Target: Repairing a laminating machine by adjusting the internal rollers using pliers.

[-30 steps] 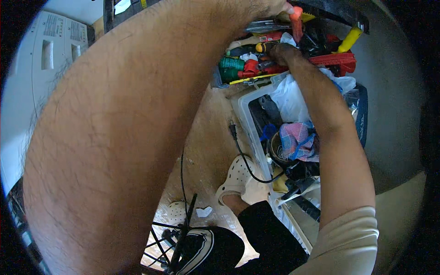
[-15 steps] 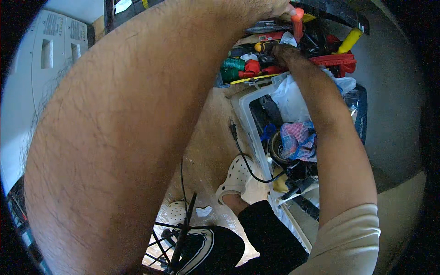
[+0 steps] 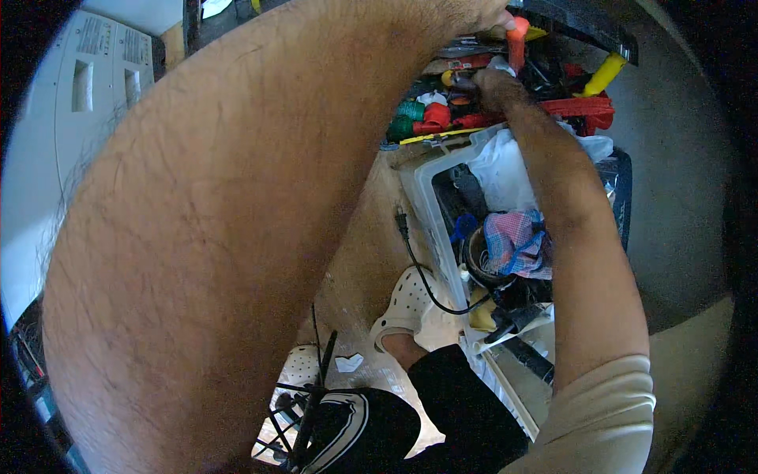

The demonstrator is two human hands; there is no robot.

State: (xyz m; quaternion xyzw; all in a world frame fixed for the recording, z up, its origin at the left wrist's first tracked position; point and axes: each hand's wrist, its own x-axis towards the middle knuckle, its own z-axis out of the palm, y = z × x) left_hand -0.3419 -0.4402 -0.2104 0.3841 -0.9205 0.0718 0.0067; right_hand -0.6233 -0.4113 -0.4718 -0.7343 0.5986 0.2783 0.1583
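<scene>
My left forearm crosses the view to the top edge, where the fingertips of my left hand (image 3: 491,14) pinch the top of an orange-red handle (image 3: 517,46). The rest of that hand is cut off or hidden by its arm. Lower down, my right hand (image 3: 496,85) reaches into a crowded pile of tools, beside a yellow-and-black handle (image 3: 456,79). Its fingers are mostly hidden among the things there. Close by lie a green ribbed cylinder (image 3: 409,110), a red piece (image 3: 436,117) and a long red tool (image 3: 580,107).
A clear plastic bin (image 3: 430,193) below the pile holds bags, a checked cloth (image 3: 512,241) and a tape roll. A black plug cord (image 3: 418,265) hangs from it. A yellow handle (image 3: 605,75) juts out at right. My clog (image 3: 404,308) and a thin black stand (image 3: 320,379) are below.
My right hand has shifted slightly up in the pile, near the yellow-and-black handle. My left fingertips stay at the orange-red handle. The whole view has shifted a little.
</scene>
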